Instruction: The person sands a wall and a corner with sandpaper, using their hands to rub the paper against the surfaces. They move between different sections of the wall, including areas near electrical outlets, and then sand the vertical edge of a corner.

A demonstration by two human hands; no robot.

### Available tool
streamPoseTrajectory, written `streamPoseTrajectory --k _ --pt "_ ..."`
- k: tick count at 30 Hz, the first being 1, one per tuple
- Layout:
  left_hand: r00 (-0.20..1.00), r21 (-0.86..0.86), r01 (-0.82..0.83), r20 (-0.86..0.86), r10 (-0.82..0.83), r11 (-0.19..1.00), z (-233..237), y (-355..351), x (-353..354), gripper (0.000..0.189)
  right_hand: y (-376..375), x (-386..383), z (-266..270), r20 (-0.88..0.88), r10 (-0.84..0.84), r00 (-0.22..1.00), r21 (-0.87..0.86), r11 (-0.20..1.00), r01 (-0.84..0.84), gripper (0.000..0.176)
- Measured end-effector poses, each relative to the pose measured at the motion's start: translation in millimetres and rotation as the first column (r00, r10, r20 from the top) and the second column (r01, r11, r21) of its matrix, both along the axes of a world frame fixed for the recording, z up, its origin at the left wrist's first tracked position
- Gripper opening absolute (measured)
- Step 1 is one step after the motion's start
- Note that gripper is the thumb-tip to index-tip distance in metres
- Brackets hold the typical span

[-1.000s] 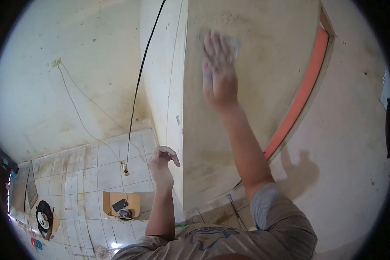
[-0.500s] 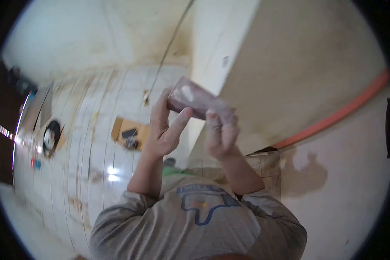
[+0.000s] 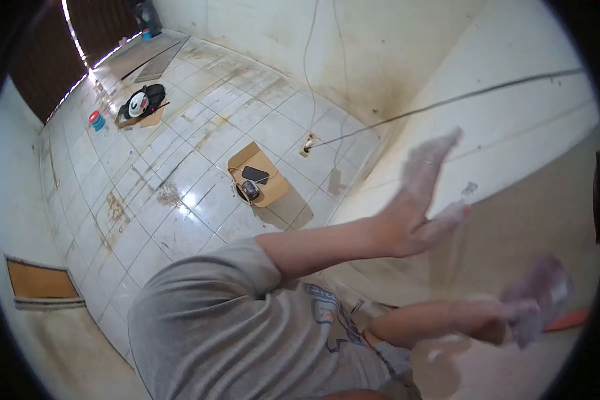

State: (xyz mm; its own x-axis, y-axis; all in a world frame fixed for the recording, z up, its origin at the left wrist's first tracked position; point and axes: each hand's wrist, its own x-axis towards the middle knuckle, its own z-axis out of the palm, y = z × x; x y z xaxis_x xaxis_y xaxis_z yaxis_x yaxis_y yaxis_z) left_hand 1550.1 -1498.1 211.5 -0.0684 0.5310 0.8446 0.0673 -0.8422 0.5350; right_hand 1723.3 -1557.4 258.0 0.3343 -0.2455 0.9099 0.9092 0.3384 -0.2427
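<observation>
My left hand (image 3: 423,200) is raised in front of the pale wall, fingers stretched out and thumb apart, white dust on the skin. It holds nothing. Lower and farther right, my right hand (image 3: 523,321) grips a brownish-purple sanding block (image 3: 543,281), blurred by motion and dusted white. The block is close to the beige wall surface (image 3: 507,227), overlapping it in this view. A red strip (image 3: 567,321) runs along the wall just behind the right hand.
On the tiled floor (image 3: 140,220) lies an opened cardboard box (image 3: 273,190) with a phone (image 3: 255,175) on it. A cable (image 3: 447,103) leads from a floor-level socket (image 3: 307,145). Farther back are a black bag (image 3: 155,97) and a red-and-blue container (image 3: 97,121).
My left hand has let go of the sanding block and opened. My right hand has carried the block to the right. The view has turned, showing more floor.
</observation>
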Motion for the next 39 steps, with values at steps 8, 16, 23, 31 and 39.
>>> streamPoseTrajectory --k 8,16,23,31,39 --pt "0.997 0.179 0.079 -0.034 -0.074 0.981 22 54 21 0.078 100 28 38 0.525 -0.048 0.850 -0.297 0.925 0.236 0.051" --pt "0.875 0.045 0.483 -0.074 -0.479 0.875 27 96 21 0.063 126 45 40 0.433 0.079 0.898 -0.317 0.946 0.069 0.042" --pt "0.725 0.053 0.688 0.010 -0.689 0.724 31 100 6 0.054 104 21 151 0.326 -0.087 0.941 -0.345 0.916 0.205 0.049" --pt "0.455 0.045 0.889 0.015 -0.890 0.455 26 106 3 0.034 90 11 70 0.270 0.044 0.962 -0.322 0.945 0.048 0.044" --pt "0.522 0.047 0.850 0.056 -0.851 0.524 21 108 6 0.036 77 29 158 0.426 0.006 0.905 -0.363 0.917 0.165 0.049"
